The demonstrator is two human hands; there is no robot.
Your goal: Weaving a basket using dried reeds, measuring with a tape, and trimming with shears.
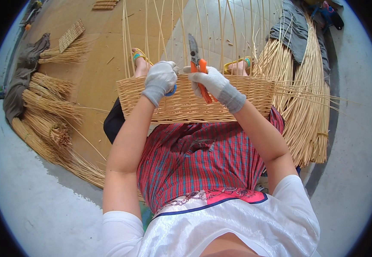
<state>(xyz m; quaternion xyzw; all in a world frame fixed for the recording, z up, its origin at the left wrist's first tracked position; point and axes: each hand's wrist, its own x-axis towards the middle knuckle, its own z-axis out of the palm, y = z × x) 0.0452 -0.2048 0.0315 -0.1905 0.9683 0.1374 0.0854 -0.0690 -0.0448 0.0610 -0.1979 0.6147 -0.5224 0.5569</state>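
A woven wicker basket [233, 96] lies on my lap, with long upright canes [222, 38] rising from its far edge. My right hand [215, 82], in a white knit glove with a grey cuff, is wrapped round pruning shears [202, 66] with orange handles. Their dark blades point away from me, above the basket's far edge. At the left part of that edge, my gloved left hand [161, 79] is closed. A curved blue piece [171, 90] shows under it; what its fingers grip is hidden.
Bundles of cane [299, 103] lie on the right beside grey cloth [286, 32]. More bundles [51, 103] line the left side. Loose canes stick out past the basket's right end. My sandalled feet [239, 66] are beyond the basket, on a board floor [104, 47] with scattered offcuts.
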